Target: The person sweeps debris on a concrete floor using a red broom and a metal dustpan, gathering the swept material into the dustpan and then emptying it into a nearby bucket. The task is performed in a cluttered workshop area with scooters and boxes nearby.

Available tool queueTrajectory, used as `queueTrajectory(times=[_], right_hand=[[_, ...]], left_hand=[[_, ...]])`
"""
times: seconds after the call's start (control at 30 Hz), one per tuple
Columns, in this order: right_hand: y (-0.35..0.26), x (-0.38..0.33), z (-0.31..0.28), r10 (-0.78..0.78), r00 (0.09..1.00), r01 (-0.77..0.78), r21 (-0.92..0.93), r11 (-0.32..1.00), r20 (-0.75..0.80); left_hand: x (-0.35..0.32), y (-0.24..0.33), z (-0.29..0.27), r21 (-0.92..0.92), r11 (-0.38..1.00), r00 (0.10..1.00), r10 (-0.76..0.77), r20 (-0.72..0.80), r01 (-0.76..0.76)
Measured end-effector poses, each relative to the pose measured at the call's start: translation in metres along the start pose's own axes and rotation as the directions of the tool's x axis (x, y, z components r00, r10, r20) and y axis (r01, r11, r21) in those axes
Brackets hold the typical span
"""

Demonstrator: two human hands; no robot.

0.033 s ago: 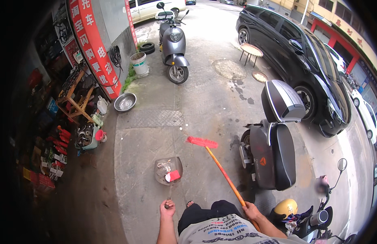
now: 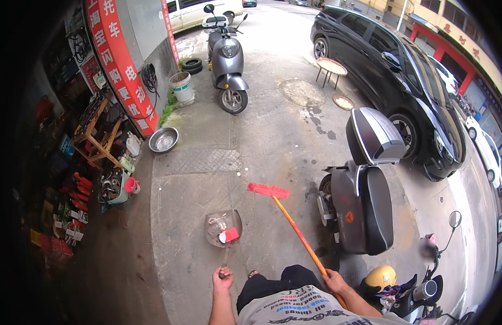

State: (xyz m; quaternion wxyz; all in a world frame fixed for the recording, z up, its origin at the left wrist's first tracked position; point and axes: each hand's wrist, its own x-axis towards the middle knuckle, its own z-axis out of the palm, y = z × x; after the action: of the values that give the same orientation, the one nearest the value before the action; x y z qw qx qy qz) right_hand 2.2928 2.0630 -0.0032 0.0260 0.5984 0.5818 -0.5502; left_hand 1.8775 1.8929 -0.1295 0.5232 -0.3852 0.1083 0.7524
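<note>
My left hand (image 2: 223,277) is closed around the handle of a dustpan (image 2: 208,234), which is held out in front of me over the concrete. In the pan lie a crumpled red-and-white packet (image 2: 229,235) and some small pale scraps. The fingers of my right hand (image 2: 334,283) wrap the orange shaft of a broom (image 2: 300,230). Its red bristle head (image 2: 268,190) is at the ground, ahead and to the right of the dustpan, apart from it.
Close on my right stands a dark scooter (image 2: 359,208) with a top box; a yellow helmet (image 2: 381,277) is nearer. A grey scooter (image 2: 229,67), a bucket (image 2: 181,88) and a metal basin (image 2: 164,140) stand ahead. A black car (image 2: 392,70) is parked at right.
The view has shifted very slightly, so the surroundings sit a little further left. Both hands keep their grips, and the broom and dustpan have hardly moved.
</note>
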Motion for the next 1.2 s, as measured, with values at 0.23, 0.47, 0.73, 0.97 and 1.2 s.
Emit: queueTrajectory(times=[0.23,0.47,0.73,0.97,1.2], right_hand=[[-0.086,0.137,-0.071,0.071,0.997,-0.072,0.027,0.997,0.033],[-0.194,0.333,-0.171,-0.05,0.996,0.061,-0.138,0.989,0.08],[-0.35,0.524,-0.246,-0.285,0.937,0.327,-0.219,0.919,0.202],[-0.487,0.707,-0.274,-0.304,0.893,0.399,-0.274,0.875,0.331],[-0.657,0.831,-0.329,-0.256,0.823,0.514,-0.472,0.717,0.507]], left_hand=[[0.136,-0.01,0.11,-0.008,1.0,1.0,0.018,0.009,-0.018],[0.271,-0.041,0.21,-0.057,0.984,0.986,0.169,0.012,-0.168],[0.403,-0.065,0.334,-0.169,0.965,0.975,0.212,0.063,-0.199],[0.548,-0.056,0.429,-0.337,0.911,0.952,0.288,0.106,-0.238],[0.639,-0.052,0.536,-0.451,0.826,0.904,0.419,0.089,-0.338]])
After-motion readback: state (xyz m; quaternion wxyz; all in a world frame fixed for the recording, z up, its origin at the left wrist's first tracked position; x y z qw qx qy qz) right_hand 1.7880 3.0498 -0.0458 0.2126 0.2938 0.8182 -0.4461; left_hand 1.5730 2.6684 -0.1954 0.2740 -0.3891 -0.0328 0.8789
